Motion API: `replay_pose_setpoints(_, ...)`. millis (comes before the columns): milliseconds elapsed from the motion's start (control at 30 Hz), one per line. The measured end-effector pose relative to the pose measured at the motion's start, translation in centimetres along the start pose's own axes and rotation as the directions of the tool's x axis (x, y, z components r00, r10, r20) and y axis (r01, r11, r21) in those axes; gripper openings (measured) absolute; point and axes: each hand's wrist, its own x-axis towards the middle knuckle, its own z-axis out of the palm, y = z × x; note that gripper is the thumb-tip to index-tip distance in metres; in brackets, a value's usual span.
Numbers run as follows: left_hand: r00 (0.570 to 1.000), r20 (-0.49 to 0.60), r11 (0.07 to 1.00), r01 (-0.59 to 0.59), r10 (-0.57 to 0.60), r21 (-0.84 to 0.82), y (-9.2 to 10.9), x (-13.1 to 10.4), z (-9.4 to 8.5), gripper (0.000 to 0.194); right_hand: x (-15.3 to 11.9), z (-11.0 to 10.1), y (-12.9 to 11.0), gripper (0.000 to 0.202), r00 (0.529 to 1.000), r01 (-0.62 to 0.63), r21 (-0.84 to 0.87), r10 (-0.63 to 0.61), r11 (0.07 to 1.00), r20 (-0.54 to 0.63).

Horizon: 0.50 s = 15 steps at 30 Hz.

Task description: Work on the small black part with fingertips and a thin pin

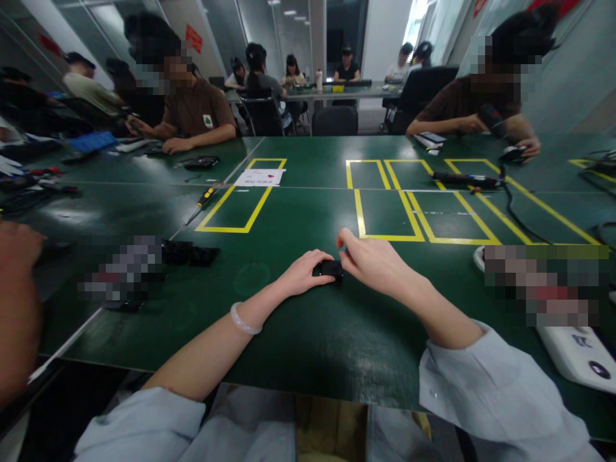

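Observation:
A small black block-like object (330,269) rests on the green table in front of me; its exact kind does not show. My left hand (305,273) grips it from the left, thumb on the near side and fingers on the far side. Just right of it and slightly higher is my right hand (368,260), its fingers curled together in a pinch. Whether anything small sits between those fingertips is hidden. A pale bracelet (244,319) circles my left wrist.
Yellow tape rectangles (226,229) mark the green table (298,346). A yellow-black screwdriver (202,202) and a paper sheet (260,177) lie ahead left. Black parts (190,252) lie left, a white case (580,353) right. A co-worker's arm (18,308) intrudes at left; others sit opposite.

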Motion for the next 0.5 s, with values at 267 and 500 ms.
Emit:
replay_pose_setpoints(267,1.0,0.013,1.0,0.017,-0.017,-0.009,0.19,0.0,-0.11,0.039,0.25,0.39,0.36,0.023,1.0,-0.008,-0.055,0.007,0.998,-0.008)
replay_pose_setpoints(500,1.0,0.007,1.0,0.015,-0.015,-0.006,0.12,-0.01,-0.1,0.037,0.07,0.35,0.43,0.019,0.999,0.006,-0.033,-0.008,0.999,-0.035)
